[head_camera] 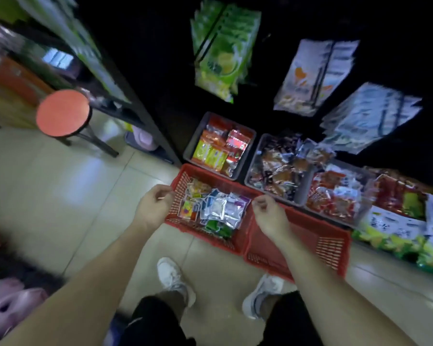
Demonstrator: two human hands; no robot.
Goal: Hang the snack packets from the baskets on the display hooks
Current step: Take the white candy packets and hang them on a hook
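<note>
Two red plastic baskets stand side by side on the tiled floor. The left basket [183, 182] holds mixed small snack packets [220, 208], silver, green and colourful. The right basket [333, 245] looks bare inside. My left hand [154, 208] hovers at the left basket's left rim, fingers loosely curled, holding nothing. My right hand [270, 216] hangs over the wall between the baskets, fingers loosely curled, nothing in it. On the dark display above, green packets [223, 51], white-orange packets [313, 76] and pale blue packets [368, 116] hang on hooks.
Grey trays [198, 138] of red, yellow and brown snack packs sit behind the baskets. More bags [405, 236] lie at the right. An orange round stool [63, 113] stands at the left beside a dark shelf unit. My white shoes [173, 278] are below the baskets.
</note>
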